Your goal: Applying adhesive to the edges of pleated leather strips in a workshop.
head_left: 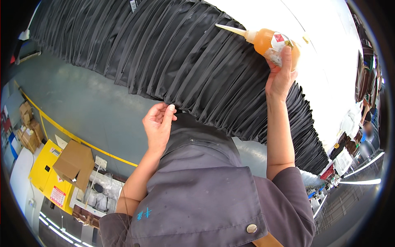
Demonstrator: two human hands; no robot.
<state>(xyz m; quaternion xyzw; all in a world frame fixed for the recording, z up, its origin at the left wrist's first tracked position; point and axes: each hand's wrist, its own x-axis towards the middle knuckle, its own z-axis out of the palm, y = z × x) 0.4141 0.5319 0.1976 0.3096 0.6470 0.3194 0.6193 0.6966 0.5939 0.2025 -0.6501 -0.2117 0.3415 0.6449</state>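
Observation:
My right hand (pixel 280 78) is wrapped round a clear squeeze bottle (pixel 265 40) of orange liquid, tipped on its side. Its long, pale, tapered nozzle (pixel 231 29) points left, over a long row of dark grey fabric pieces (pixel 185 57) lying overlapped side by side. The bottle carries a white label with a red diamond mark. At the near edge of the row, my left hand (pixel 158 123) is closed in a pinch, thumb against curled fingers, at the hem of one fabric piece. The fingertips partly hide what lies between them.
A white surface (pixel 317 45) stretches beyond the row. On the left stand a yellow cabinet (pixel 45 164), an open cardboard box (pixel 74 162) and a crate with plastic-wrapped things (pixel 105 191). A yellow line (pixel 78 138) crosses the grey-green floor. Other people are far off at the right.

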